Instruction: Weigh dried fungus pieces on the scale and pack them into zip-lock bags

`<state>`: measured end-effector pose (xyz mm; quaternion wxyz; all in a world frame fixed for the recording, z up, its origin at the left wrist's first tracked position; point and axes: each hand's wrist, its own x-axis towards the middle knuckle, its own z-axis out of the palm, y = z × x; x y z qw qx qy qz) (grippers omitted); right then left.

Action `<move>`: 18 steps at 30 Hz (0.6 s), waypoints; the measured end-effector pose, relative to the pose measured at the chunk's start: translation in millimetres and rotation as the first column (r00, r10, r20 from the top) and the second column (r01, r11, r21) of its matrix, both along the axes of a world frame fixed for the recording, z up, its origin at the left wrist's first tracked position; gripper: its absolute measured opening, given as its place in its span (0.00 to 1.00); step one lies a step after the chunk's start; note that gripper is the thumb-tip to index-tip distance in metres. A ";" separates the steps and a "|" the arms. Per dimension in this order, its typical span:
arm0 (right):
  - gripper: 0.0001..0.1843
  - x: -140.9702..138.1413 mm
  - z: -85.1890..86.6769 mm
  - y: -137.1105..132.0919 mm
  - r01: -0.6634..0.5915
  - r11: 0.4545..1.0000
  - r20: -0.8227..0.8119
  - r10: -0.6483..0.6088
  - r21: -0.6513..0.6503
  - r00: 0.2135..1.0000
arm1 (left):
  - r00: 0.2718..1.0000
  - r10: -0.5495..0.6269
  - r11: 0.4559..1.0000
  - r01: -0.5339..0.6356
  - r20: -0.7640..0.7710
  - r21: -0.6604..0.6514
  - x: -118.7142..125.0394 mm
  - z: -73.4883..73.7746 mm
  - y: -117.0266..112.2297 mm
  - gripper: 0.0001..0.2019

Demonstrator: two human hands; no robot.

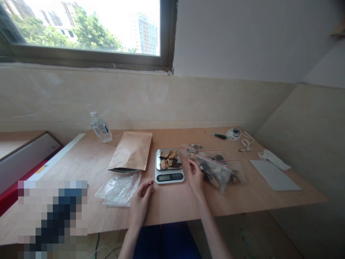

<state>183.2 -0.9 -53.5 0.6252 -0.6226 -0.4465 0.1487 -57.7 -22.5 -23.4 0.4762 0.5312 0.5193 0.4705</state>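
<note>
A white digital scale stands on the table between my hands, its display facing me. Several dried brown-and-tan pieces, like dried mushroom or fruit slices, lie on its metal plate. My left hand is at the scale's front left corner, thumb and finger pinched around a small dark bit too tiny to name. To the scale's right, my right hand rests with loosely curled fingers, thumb and forefinger apart. Beside it lie clear zip bags holding similar dark pieces.
Flat clear bags lie left of my left hand, below a brown paper pouch. A water bottle stands behind. Toward the back right are a screwdriver, a dome camera and a cable; a white sheet lies right.
</note>
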 end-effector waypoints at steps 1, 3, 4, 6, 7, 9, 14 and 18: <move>0.18 -0.6 1.1 -0.6 0.003 1.000 -0.009 -0.003 0.002 1.000 | 1.000 -0.009 1.000 0.009 -0.012 0.011 -0.2 -0.3 -0.8 0.18; 0.18 -1.8 3.3 -1.5 0.010 1.000 -0.035 -0.009 0.006 0.999 | 1.000 -0.018 0.999 0.018 -0.022 0.029 -0.6 0.1 -2.7 0.17; 0.18 -2.4 4.1 -1.8 0.010 1.000 -0.047 -0.010 0.008 0.999 | 0.999 -0.021 0.999 0.022 -0.027 0.034 -0.8 0.4 -3.5 0.17; 0.19 -3.2 4.7 -1.7 0.007 1.000 -0.067 -0.006 0.021 0.998 | 0.998 -0.026 0.999 0.028 -0.052 0.036 -1.1 0.6 -4.3 0.17; 0.19 -3.5 4.5 -1.4 0.007 0.999 -0.074 -0.004 0.032 0.997 | 0.997 -0.027 0.999 0.029 -0.070 0.033 -1.3 0.4 -4.4 0.17; 0.19 -3.9 3.5 -0.5 0.015 0.998 -0.094 -0.009 0.060 0.996 | 0.994 -0.027 0.999 0.029 -0.108 0.024 -1.7 -0.4 -4.4 0.17; 0.15 -5.0 3.0 0.6 0.042 0.995 -0.130 -0.031 0.086 0.991 | 0.987 -0.018 0.997 0.029 -0.160 0.065 -2.1 0.8 -5.8 0.18; 0.14 -5.0 5.3 0.0 0.025 0.999 -0.138 -0.020 0.038 0.990 | 0.981 0.032 0.990 -0.005 -0.190 0.141 4.9 9.1 -0.9 0.19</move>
